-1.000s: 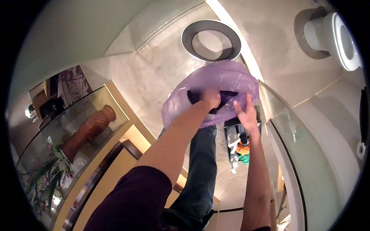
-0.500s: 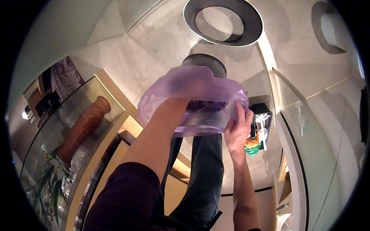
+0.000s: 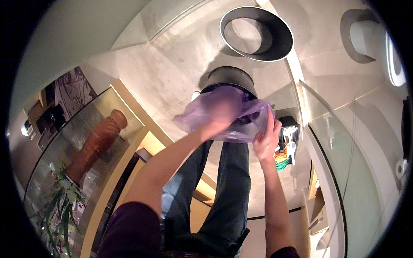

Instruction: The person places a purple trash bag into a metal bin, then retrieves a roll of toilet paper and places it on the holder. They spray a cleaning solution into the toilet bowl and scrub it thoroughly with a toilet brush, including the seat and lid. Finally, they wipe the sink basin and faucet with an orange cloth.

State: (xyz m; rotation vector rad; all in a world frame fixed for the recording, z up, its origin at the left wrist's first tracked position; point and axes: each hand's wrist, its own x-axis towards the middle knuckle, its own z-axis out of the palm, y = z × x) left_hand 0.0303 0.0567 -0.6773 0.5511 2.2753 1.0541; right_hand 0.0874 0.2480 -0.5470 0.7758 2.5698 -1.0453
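Purple bag [image 3: 236, 136], mid-frame, mouth gathered, overlapping a dark bin [image 3: 231, 76]. Right hand [image 3: 267, 139] pinches its right edge; left hand [image 3: 221, 112] blurred at its middle — cannot tell its grip. Farther out: black ring [image 3: 277, 38], upper centre — brown vase [image 3: 97, 144], left of frame; black caddy [image 3: 289, 121], right of centre.

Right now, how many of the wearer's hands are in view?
2. The left hand is at the middle of the purple bag, blurred so its fingers can't be made out; the right hand is at the bag's right edge. Neither is fully hidden.
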